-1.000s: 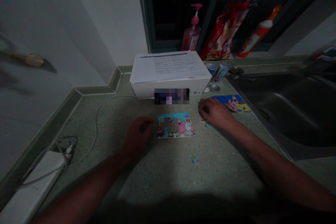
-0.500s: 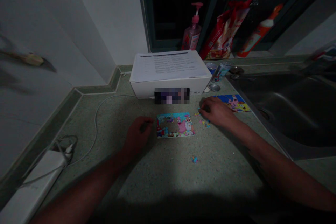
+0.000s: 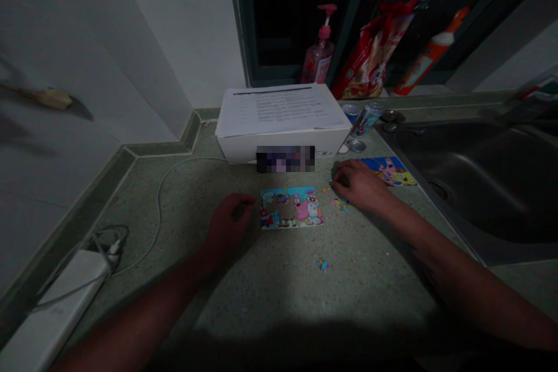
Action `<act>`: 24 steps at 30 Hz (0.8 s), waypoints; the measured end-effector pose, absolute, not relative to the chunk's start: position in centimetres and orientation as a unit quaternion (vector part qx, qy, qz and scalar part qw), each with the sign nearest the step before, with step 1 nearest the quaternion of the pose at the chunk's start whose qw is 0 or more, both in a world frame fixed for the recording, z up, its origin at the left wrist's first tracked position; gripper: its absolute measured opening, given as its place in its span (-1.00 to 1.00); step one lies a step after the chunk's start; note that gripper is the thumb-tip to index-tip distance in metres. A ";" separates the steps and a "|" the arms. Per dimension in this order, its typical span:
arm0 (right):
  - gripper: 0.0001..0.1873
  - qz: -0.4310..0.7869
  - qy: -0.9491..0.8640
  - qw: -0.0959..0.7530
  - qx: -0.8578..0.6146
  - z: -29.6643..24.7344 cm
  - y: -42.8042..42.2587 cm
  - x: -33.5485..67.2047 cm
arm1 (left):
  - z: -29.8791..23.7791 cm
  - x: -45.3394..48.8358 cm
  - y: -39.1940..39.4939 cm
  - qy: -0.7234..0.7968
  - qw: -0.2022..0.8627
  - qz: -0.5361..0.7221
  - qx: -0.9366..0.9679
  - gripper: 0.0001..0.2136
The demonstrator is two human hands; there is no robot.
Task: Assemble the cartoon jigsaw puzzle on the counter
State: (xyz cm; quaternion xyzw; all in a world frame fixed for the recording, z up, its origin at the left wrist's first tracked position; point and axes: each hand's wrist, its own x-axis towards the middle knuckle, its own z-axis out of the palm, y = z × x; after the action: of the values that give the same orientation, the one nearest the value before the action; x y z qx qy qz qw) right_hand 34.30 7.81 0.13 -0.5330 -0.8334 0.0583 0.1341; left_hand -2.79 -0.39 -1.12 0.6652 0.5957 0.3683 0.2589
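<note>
A partly filled cartoon jigsaw puzzle (image 3: 300, 209) lies flat on the counter, with a bare greyish patch in its middle. Just off its left edge rests my left hand (image 3: 229, 221), fingers curled and the thumb near the index finger; whether anything is between them is hidden. My right hand (image 3: 360, 183) is closed in a pinch over loose puzzle pieces (image 3: 340, 205) on the puzzle's right, a small teal piece at its fingertips. Partly behind that hand lies a blue cartoon picture card (image 3: 392, 170). Nearer me is another small cluster of pieces (image 3: 322, 265).
A white box (image 3: 239, 148) topped with a printed sheet (image 3: 283, 107) stands behind the puzzle. A tilted cartoon tin (image 3: 368, 119) and a round lid (image 3: 357, 145) sit beside it. The sink (image 3: 471, 186) borders the right; a power strip (image 3: 65, 296) with cable lies left.
</note>
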 end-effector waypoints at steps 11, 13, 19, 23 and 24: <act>-0.92 0.091 -0.830 0.140 -0.532 0.1 8.2 34.7 | -1.4 -2.8 -0.4 0.599 0.256 0.369 0.663 -0.84; -0.93 0.086 -0.828 0.141 -0.537 0.2 8.1 34.6 | -1.3 -2.8 -0.4 0.598 0.257 0.365 0.666 -0.83; -0.94 0.056 -0.818 0.140 -0.555 0.2 7.5 34.2 | -1.2 -2.8 -0.4 0.603 0.257 0.361 0.663 -0.83; -0.94 0.068 -0.799 0.154 -0.578 -0.3 7.1 34.1 | -1.2 -2.8 -0.4 0.602 0.259 0.363 0.662 -0.84; -0.94 0.074 -0.793 0.158 -0.583 -0.5 7.1 34.1 | -1.3 -2.8 -0.4 0.601 0.259 0.365 0.662 -0.84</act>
State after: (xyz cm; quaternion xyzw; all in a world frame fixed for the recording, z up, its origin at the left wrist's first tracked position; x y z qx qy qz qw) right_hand 34.06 7.09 -0.46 -0.5834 -0.7933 0.0744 0.1578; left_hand -2.79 -0.42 -1.27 0.6618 0.6014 0.3653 0.2587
